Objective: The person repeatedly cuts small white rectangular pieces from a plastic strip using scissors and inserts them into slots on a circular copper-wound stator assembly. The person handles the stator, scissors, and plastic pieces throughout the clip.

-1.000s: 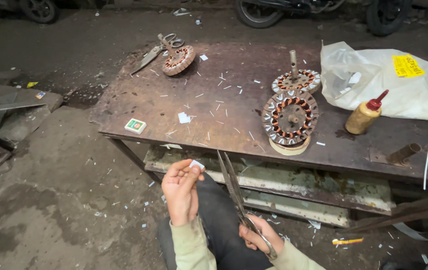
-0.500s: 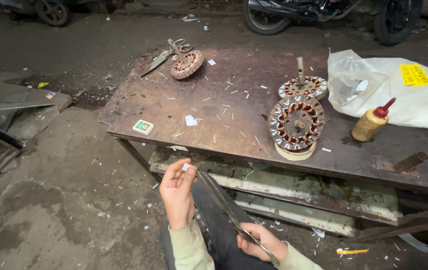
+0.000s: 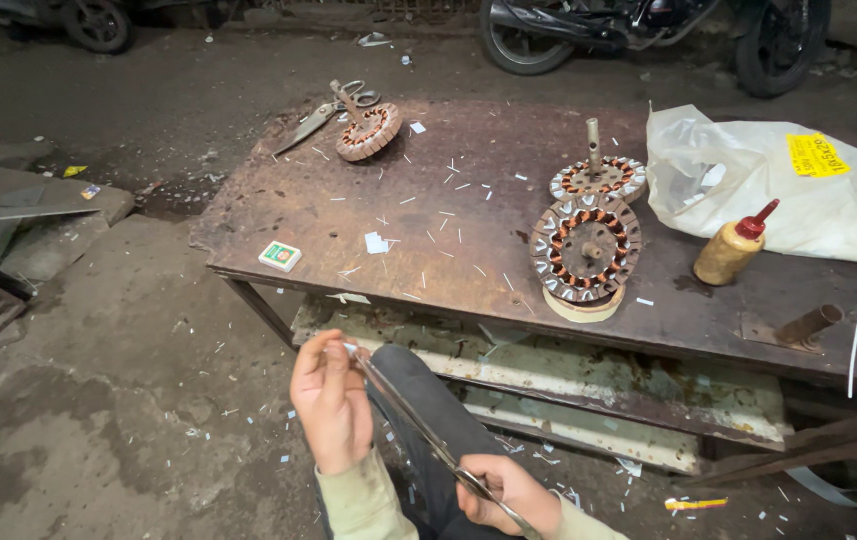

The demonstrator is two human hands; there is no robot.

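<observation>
scissors point(image 3: 428, 440) with long blades are held low in front of the tabletop point(image 3: 278, 215), the handles enclosed by the closed grip of the right hand point(image 3: 508, 495). a small pale strip point(image 3: 350, 348) is pinched at the blade tips by the fingers of the left hand point(image 3: 333, 405). on the rusty tabletop beyond are seen two copper-wound stators point(image 3: 585, 248), a third stator point(image 3: 368, 131) beside another pair of scissors point(image 3: 323, 115), a glue bottle point(image 3: 733, 250) and a white bag point(image 3: 798, 190).
</observation>
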